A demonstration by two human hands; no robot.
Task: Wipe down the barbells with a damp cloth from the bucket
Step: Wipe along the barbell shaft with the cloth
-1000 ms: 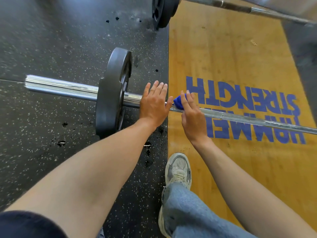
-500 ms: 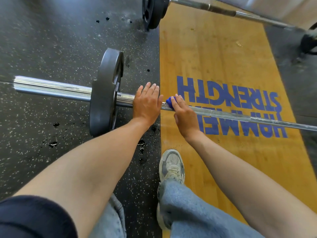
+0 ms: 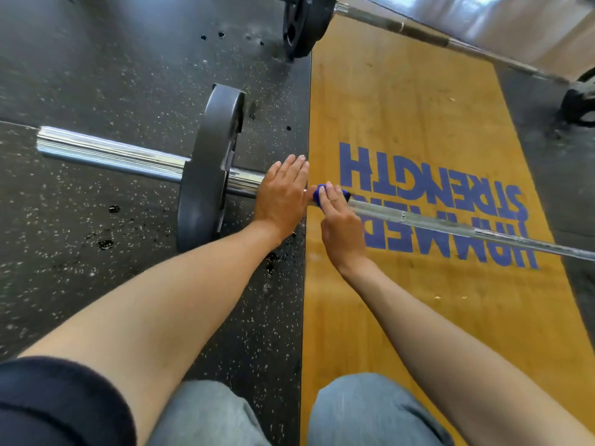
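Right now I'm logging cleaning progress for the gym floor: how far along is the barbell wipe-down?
Done: cannot tell; no stretch of the near barbell looks clearly wiped. In hand: the right hand grips the blue cloth around the shaft beside the collar, while the left hand rests flat on the bar. Left: the shaft running right, the sleeve, and the far barbell.
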